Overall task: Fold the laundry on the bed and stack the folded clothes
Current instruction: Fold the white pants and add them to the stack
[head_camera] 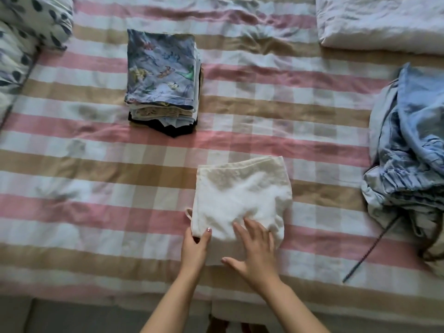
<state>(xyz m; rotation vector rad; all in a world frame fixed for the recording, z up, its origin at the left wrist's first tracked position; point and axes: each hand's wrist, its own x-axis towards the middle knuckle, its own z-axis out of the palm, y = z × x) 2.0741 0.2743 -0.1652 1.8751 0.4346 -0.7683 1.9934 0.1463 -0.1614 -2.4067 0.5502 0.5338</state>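
Left hand: our left hand (194, 246), at lower centre of the frame, pinches the near left corner of the white cloth (242, 198), thumb on top.
Right hand: our right hand (254, 248) lies flat with its fingers spread, pressing the near edge of the same cloth and grasping nothing.
Cloth and grip: the cloth spreads up the frame from both hands, so we hold it at its nearest edge.
Cloth make: soft, faintly crinkled off-white fabric, folded to a rough rectangle, with a small loop (188, 213) sticking out at its left side.
Cloth direction: its longer side runs from near to far, and the far edge slants slightly, higher at the right.
Bedcover: we see a rumpled bedcover (96, 164) checked in pink, tan and white under everything.
Cord: a thin dark cord (367, 251) lies slantwise at the right.
Blue laundry: a crumpled heap of blue laundry (408, 140) sits at the right edge, well apart from the cloth.
Stack: the stack (163, 75) of folded clothes stands at upper centre-left, a blue printed piece on top and dark fabric at the bottom.
Pillows: a leaf-print pillow (28, 25) is at upper left and a white pillow (384, 20) at upper right.
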